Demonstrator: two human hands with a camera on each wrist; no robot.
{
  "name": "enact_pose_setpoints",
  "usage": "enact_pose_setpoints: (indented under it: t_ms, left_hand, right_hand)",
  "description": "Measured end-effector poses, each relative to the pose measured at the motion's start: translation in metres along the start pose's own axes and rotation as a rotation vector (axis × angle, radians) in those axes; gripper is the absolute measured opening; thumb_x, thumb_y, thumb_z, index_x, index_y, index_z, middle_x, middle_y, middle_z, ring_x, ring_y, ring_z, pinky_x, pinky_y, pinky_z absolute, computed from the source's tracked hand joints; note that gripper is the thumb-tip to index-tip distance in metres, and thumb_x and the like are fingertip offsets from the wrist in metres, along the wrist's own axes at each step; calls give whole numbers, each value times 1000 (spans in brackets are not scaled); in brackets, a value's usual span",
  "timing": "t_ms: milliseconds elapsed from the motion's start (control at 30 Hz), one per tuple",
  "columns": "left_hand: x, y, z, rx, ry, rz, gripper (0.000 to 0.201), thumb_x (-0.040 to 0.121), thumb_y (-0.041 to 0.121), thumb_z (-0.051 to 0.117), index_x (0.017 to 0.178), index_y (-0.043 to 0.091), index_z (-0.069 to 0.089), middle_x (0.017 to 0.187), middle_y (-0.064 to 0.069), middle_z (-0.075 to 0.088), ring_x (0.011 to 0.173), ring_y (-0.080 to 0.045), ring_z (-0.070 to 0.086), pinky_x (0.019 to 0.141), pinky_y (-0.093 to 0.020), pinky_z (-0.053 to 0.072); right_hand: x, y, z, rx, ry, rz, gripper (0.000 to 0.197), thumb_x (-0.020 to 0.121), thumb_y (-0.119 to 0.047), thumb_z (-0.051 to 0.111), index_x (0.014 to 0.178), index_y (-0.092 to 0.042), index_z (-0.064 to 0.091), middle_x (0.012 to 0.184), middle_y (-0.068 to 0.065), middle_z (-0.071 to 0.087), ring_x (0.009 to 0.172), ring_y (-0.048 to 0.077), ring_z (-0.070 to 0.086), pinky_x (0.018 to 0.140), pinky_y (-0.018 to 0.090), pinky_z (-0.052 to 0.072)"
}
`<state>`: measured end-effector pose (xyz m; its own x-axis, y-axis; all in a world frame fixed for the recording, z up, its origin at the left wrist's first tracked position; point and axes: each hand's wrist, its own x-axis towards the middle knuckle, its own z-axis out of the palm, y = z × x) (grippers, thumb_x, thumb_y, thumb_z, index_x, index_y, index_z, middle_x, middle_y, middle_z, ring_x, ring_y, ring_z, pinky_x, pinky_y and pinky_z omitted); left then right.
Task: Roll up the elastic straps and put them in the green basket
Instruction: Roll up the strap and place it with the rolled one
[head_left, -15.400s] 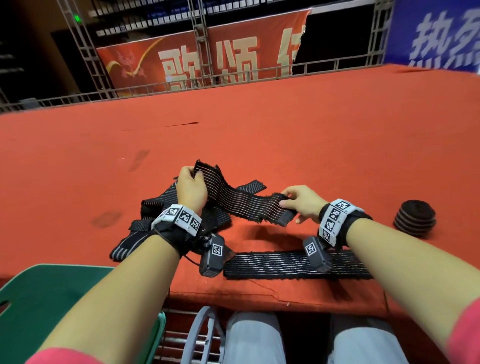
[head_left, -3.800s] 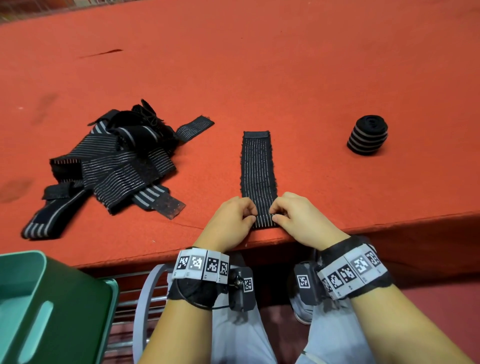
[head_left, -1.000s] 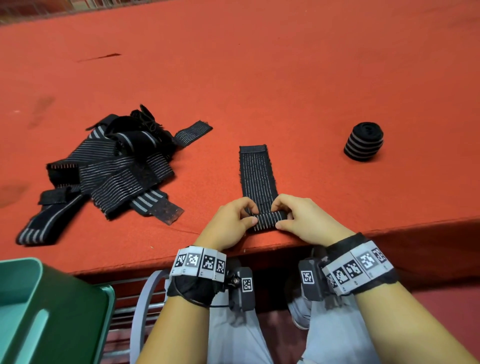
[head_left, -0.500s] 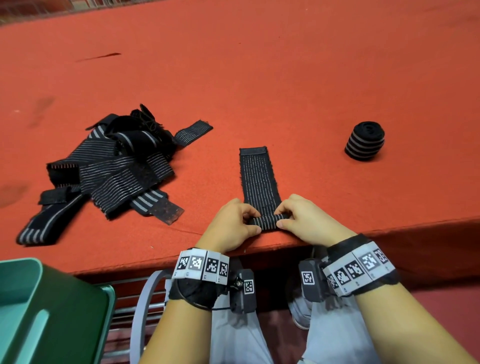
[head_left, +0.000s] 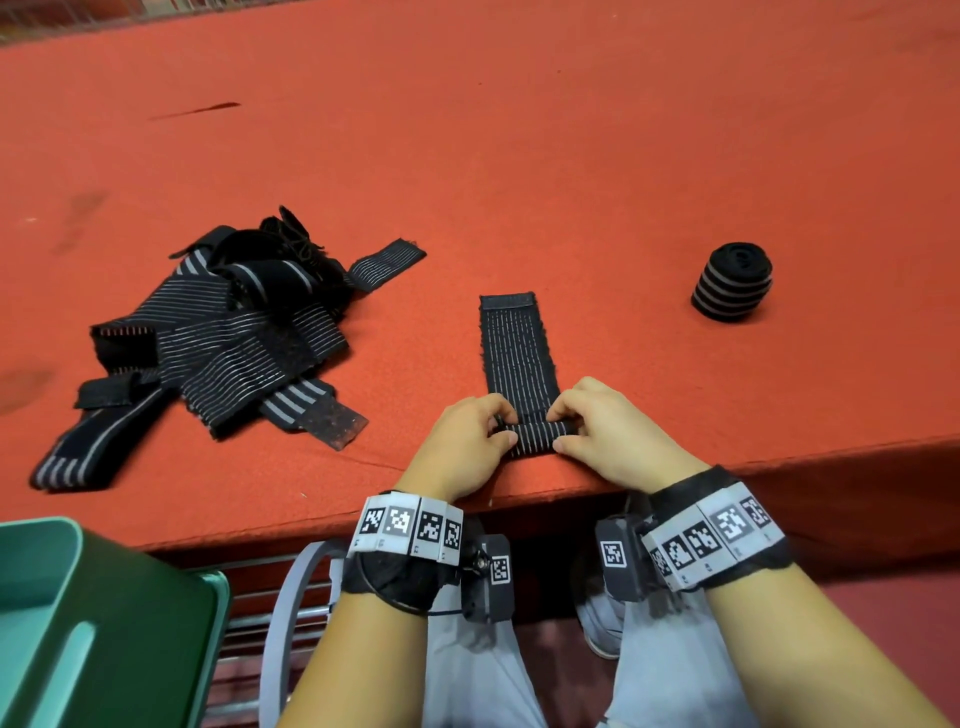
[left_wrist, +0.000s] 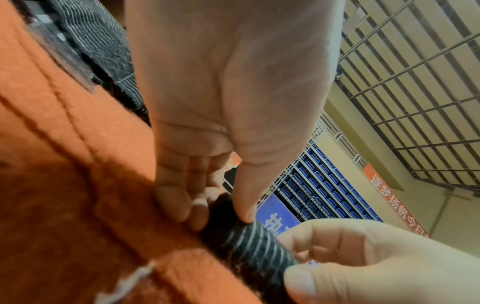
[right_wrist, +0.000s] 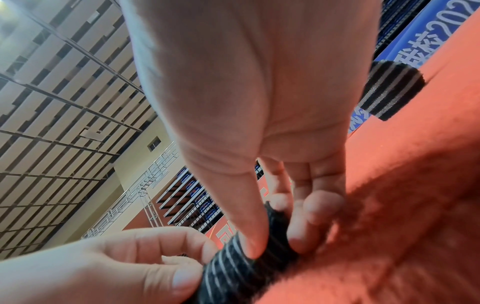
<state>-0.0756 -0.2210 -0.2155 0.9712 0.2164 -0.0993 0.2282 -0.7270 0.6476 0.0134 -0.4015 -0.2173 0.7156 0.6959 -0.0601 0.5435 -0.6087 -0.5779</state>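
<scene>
While both hands, left hand (head_left: 464, 441) and right hand (head_left: 608, 434), pinch the strap (head_left: 519, 353), rolling evenly away from them should keep its edges aligned.

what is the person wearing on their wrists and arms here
Each wrist carries a black fabric band wrapped by a strip of white tiles printed with black square codes; the right wrist has the same strip. A small black camera box with its own code tag hangs beside each band, and a thin black cable loops under the left one. The forearms are bare, with no sleeves in view.
</scene>
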Motion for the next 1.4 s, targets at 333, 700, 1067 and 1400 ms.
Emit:
enact_pose_setpoints:
  t_ms: [333, 700, 1067, 1400]
  left_hand:
    - [-6, 7, 6, 91, 36, 77, 35, 79, 18, 76, 109, 28, 60, 99, 11, 47, 97, -8, 50, 84, -22, 37]
    - [-13, 16, -1, 15, -43, 29, 25, 81, 22, 77, 103, 27, 65, 93, 8, 61, 81, -10, 59, 64, -20, 44]
    - [-7, 8, 3, 34, -11, 62, 26, 80, 25, 79, 104, 25, 69, 98, 10, 56, 94, -10, 55, 84, -25, 41]
    - [-6, 5, 5, -27, -23, 26, 26, 84, 25, 76, 109, 26, 68, 104, 6, 60, 98, -11, 56, 87, -25, 40]
  right_hand:
    - [2, -1, 7, 17, 84, -16, 23, 84, -22, 73, 102, -25, 59, 97, -6, 52, 88, 12, 51, 81, 30, 41]
    - [-9, 5, -8, 98, -20, 27, 17, 85, -25, 72, 91, -36, 61, 90, -13, 62, 78, 0, 54, 75, 28, 44]
    - [-5, 6, -5, 69, 32, -65, 8, 85, -19, 73, 90, -23, 68, 105, -12, 55, 84, 1, 51, 81, 26, 42]
    - [-4, 8, -3, 84, 30, -43, 9, 88, -21, 68, 95, -26, 66, 98, -10, 61, 95, 10, 55, 85, 30, 41]
